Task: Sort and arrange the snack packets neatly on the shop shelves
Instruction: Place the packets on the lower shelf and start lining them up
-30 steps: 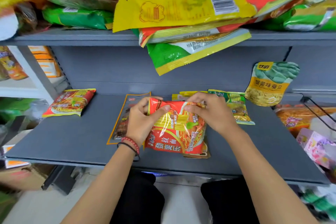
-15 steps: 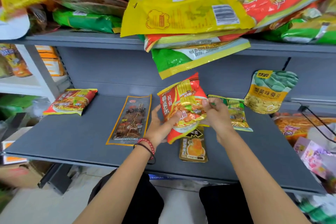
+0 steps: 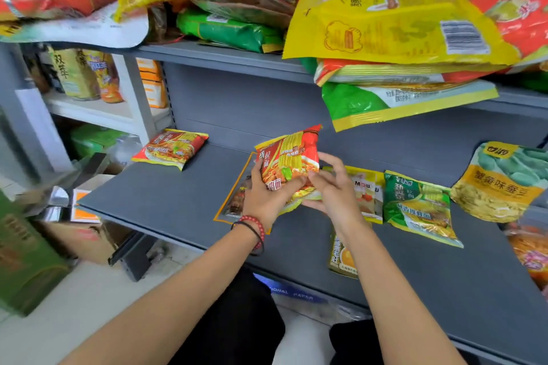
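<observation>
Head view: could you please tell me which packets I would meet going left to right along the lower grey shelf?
Red noodle packet → orange-edged brown packet → yellow packet → green noodle packet → bean pouch.

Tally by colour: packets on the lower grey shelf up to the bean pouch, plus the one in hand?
Red: 2, held red noodle packet and red packet at left
Green: 1, green noodle packet
Yellow: 2, yellow packet and bean pouch
Clear, orange-edged: 1, flat packet
Olive: 1, small packet
Total: 7
</observation>
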